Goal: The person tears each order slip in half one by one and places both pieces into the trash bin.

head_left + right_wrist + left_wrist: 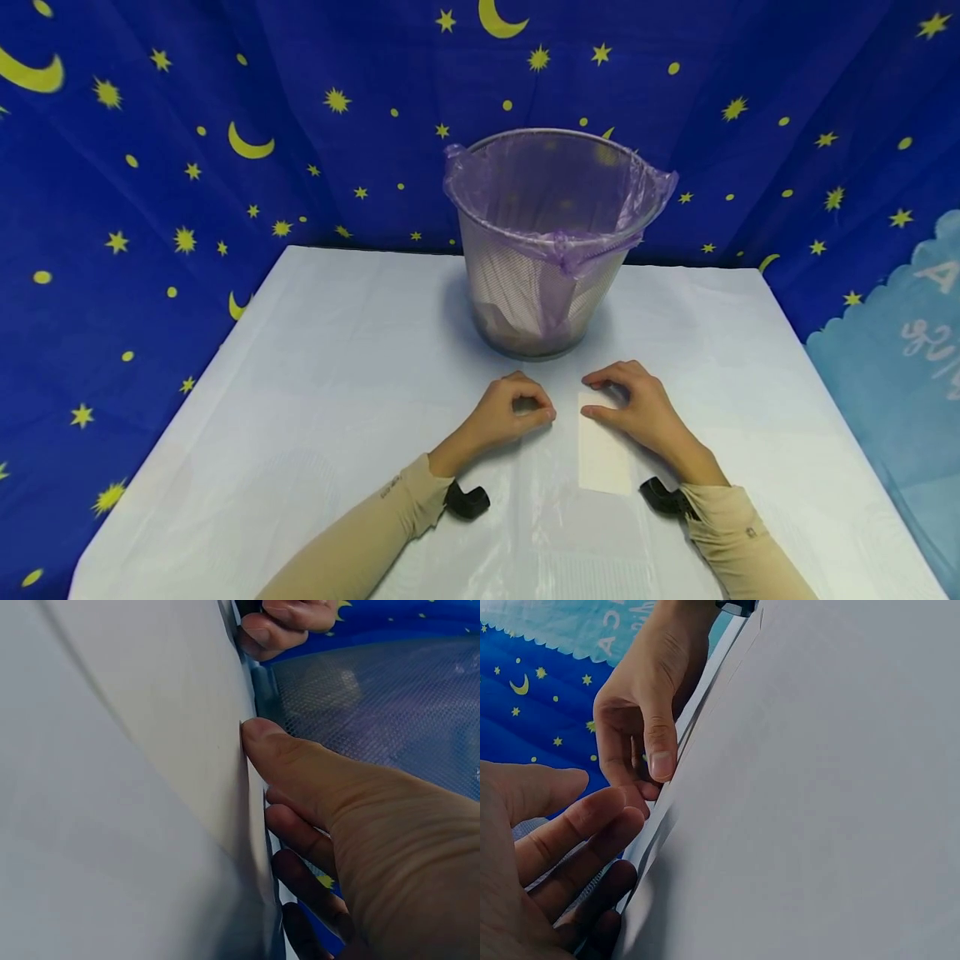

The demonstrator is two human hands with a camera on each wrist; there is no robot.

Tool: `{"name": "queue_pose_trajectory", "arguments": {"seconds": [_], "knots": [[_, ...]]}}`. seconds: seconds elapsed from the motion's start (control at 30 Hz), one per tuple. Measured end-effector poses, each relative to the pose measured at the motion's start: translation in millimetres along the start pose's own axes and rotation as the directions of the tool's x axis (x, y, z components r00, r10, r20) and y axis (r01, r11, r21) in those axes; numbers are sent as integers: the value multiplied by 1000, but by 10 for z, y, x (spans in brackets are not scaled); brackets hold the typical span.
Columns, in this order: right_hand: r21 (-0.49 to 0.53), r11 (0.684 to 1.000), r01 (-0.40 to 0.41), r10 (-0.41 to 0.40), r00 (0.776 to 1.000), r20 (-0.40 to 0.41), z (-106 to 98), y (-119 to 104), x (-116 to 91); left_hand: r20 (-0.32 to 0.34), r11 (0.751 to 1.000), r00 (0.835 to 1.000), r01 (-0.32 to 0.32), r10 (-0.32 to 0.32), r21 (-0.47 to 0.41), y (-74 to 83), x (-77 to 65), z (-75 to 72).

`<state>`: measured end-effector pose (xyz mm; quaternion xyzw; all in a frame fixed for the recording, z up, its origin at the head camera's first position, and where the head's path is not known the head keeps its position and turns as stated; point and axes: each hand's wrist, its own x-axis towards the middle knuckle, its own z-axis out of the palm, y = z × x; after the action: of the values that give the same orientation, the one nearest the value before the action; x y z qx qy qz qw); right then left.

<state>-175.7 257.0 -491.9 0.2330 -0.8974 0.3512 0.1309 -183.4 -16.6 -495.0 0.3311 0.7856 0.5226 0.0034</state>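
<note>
A cream rectangular sheet of paper (604, 460) lies flat on the white table (360, 350). Over its far end is my right hand (647, 410), thumb at the paper's upper left part and index finger beyond its top edge, with a gap between them. In the right wrist view the thumb (296, 761) meets the edge of the paper (187, 727); the other fingers hang loosely curved. Left of the paper, my left hand (510, 410) holds nothing visible. Its thumb and fingers (577, 821) are loosely bent and slightly apart in the left wrist view.
A wire mesh wastebasket (510, 283) with a purple plastic liner (573, 250) stands behind the hands. Black wrist devices are worn at both cuffs. Blue cloth (360, 50) with yellow stars and moons hangs behind the table and at its sides.
</note>
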Motion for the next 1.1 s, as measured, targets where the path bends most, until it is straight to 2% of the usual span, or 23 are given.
{"name": "queue_pose_trajectory", "arguments": {"seconds": [0.13, 0.4, 0.7, 0.9, 1.1], "knots": [[-1, 1000, 16, -17, 1000, -11, 1, 1, -5, -5, 1000, 1000, -23, 23, 1, 6, -1, 6], [-15, 1000, 22, -22, 1000, -2, -21, -12, 41, -5, 1000, 1000, -20, 20, 3, -5, 25, -16], [30, 999, -28, 27, 999, 41, -22, -36, 39, -14, 1000, 1000, -20, 20, -2, -14, 28, -17], [157, 981, -116, 106, 992, 66, 20, -32, 6, -11, 1000, 1000, -12, 12, -11, -24, 12, -6], [378, 910, -169, 167, 985, 38, 64, -44, -1, -3, 1000, 1000, 9, -9, -9, -22, 9, 5]]}}
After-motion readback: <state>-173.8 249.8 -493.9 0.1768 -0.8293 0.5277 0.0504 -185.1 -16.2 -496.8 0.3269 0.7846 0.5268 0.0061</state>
